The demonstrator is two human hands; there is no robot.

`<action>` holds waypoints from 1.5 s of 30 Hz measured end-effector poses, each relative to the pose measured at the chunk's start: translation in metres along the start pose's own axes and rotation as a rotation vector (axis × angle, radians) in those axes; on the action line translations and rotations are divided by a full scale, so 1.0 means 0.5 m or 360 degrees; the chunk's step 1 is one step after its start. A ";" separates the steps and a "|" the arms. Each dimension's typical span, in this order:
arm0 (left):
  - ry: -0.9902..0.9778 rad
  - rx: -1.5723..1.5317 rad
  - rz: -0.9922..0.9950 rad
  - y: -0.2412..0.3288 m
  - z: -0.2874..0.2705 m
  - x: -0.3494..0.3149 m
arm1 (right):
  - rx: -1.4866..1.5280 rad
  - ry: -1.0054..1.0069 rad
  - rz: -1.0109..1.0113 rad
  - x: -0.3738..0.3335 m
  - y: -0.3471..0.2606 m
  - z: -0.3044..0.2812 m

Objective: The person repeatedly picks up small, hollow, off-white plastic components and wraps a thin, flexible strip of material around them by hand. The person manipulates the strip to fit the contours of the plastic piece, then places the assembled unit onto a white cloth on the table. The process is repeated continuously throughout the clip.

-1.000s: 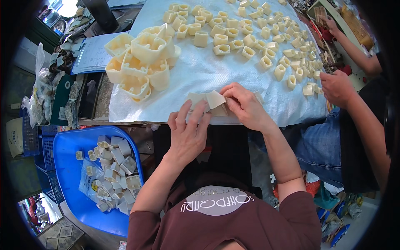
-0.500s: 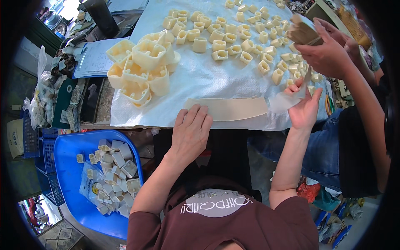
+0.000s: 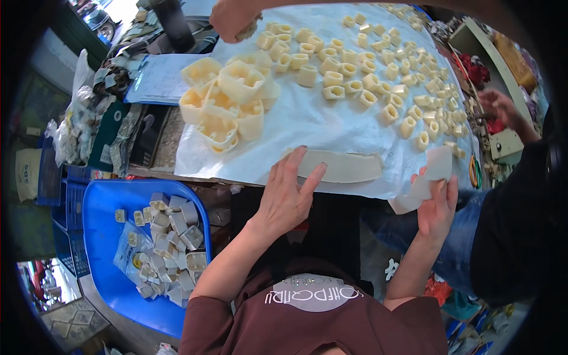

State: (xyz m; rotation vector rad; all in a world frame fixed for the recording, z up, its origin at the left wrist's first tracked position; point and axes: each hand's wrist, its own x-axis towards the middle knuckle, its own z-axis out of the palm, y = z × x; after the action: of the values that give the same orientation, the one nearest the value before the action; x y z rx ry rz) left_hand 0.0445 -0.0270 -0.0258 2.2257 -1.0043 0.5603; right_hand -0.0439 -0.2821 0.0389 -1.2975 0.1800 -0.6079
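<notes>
A long beige strip (image 3: pixel 346 167) of thin sheet material lies flat along the table's front edge. My left hand (image 3: pixel 290 192) rests on its left end with thumb and fingers spread, not gripping. Off the strip's right end, my right hand (image 3: pixel 436 207) pinches a bent, whitish sheet piece (image 3: pixel 439 163) between thumb and fingers. One part of that piece stands up above the fingers and another hangs toward the table edge. Beyond my hands, many small cream hollow plastic pieces (image 3: pixel 333 93) are scattered over the white sheet (image 3: pixel 281 127) that covers the table.
Larger cream hollow parts (image 3: pixel 236 83) are piled at the table's left. Below them stands a blue tub (image 3: pixel 97 236) of small pieces. A co-worker's arm (image 3: pixel 331 3) crosses the far side, its hand (image 3: pixel 235 18) at upper left; their other hand (image 3: pixel 506 112) is at right.
My right hand has drawn down and turned, with the sheet piece now pinched upright. My left fingers have spread. The co-worker's arm has swung from the right across the far side.
</notes>
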 end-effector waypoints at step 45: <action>0.0135 0.0178 -0.0701 -0.120 -0.206 0.176 | -0.0070 -0.0682 0.0247 -0.055 0.051 0.078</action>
State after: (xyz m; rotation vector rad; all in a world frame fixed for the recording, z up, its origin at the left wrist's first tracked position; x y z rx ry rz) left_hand 0.1331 0.0300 0.0783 2.3994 -0.4246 0.5133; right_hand -0.0410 -0.2315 0.0201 -1.4112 -0.0600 -0.1860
